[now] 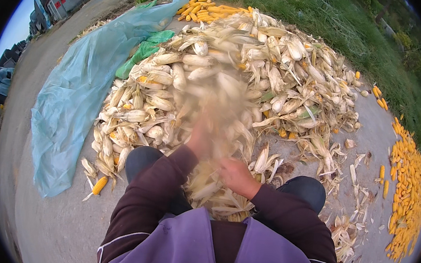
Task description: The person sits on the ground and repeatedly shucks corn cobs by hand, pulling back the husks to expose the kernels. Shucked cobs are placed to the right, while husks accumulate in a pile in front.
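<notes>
A large heap of corn ears in dry husks lies on the pavement before me. My left hand stretches into the near side of the heap. Motion blur hides its fingers and anything in them. Lower and to its right, my right hand is curled beside loose dry husks between my knees. Its fingertips are blurred, so whether it grips a husk is unclear. A partly opened husk lies just beyond my right hand.
A pale blue plastic sheet and a green sheet flank the heap on the left. Bare yellow cobs lie in a pile on the right and another at the back. A single bare cob rests left of my knee. Grass borders the pavement.
</notes>
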Tool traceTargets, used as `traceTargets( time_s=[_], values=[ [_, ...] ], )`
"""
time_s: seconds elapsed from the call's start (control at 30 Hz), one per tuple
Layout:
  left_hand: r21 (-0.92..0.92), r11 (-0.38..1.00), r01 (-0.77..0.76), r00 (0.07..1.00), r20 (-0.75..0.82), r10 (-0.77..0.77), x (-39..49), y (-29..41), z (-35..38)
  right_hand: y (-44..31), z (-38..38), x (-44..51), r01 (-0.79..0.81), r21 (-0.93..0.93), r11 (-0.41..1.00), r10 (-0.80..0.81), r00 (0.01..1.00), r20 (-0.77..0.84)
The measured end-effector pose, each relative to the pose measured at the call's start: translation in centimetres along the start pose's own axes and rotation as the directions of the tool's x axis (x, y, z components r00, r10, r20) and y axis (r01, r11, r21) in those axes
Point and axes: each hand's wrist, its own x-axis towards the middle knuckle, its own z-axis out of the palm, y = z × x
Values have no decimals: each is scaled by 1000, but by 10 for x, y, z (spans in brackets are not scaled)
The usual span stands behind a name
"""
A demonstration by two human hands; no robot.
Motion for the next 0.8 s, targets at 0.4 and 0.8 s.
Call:
traceTargets(
  time_s=[0.4,0.8],
  values=[
    [286,923,256,782,500,-372,-11,-25,1,64,-48,36,-410,673,615,651,746,-140],
    [534,845,42,762,530,-372,-23,-24,-2,16,-41,10,-135,990,-50,742,658,127]
  ],
)
